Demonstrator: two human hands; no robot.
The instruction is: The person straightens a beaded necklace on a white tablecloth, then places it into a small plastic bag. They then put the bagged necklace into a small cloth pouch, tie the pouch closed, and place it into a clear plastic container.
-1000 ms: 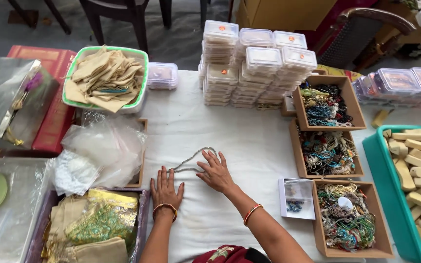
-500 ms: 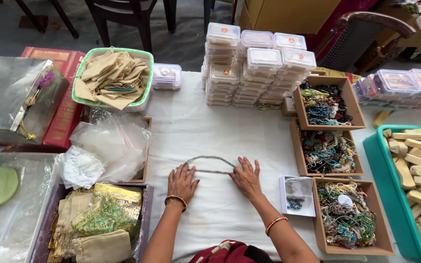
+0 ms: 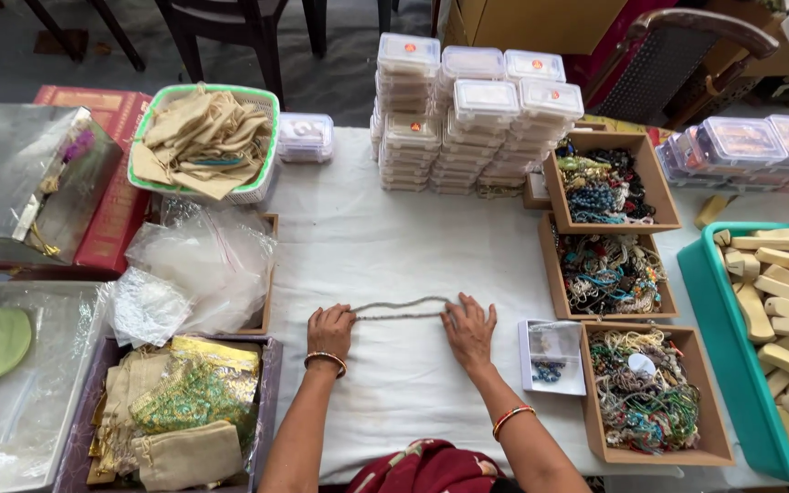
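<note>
Two hands stretch one bead string flat on desk.
Left hand [image 3: 331, 330] fingers pinch its end, right hand [image 3: 468, 330] fingers spread wide pressing bead string [image 3: 401, 309] straight, centre of white-clothed desk [image 3: 358, 237], w/ bead trays [image 3: 609, 274] nearby.

light: soft, even daylight | shadows: faint | focus: sharp | edges: slight wide-angle bend

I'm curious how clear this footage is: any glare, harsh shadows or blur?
Head view: soft, even daylight; both hands, the left hand and right hand, cast only faint shadows on the white cloth. Glare shows on the silvery box and the clear plastic bags. The bead string is sharp, without motion blur; the edges bend slightly, wide-angle.
</note>
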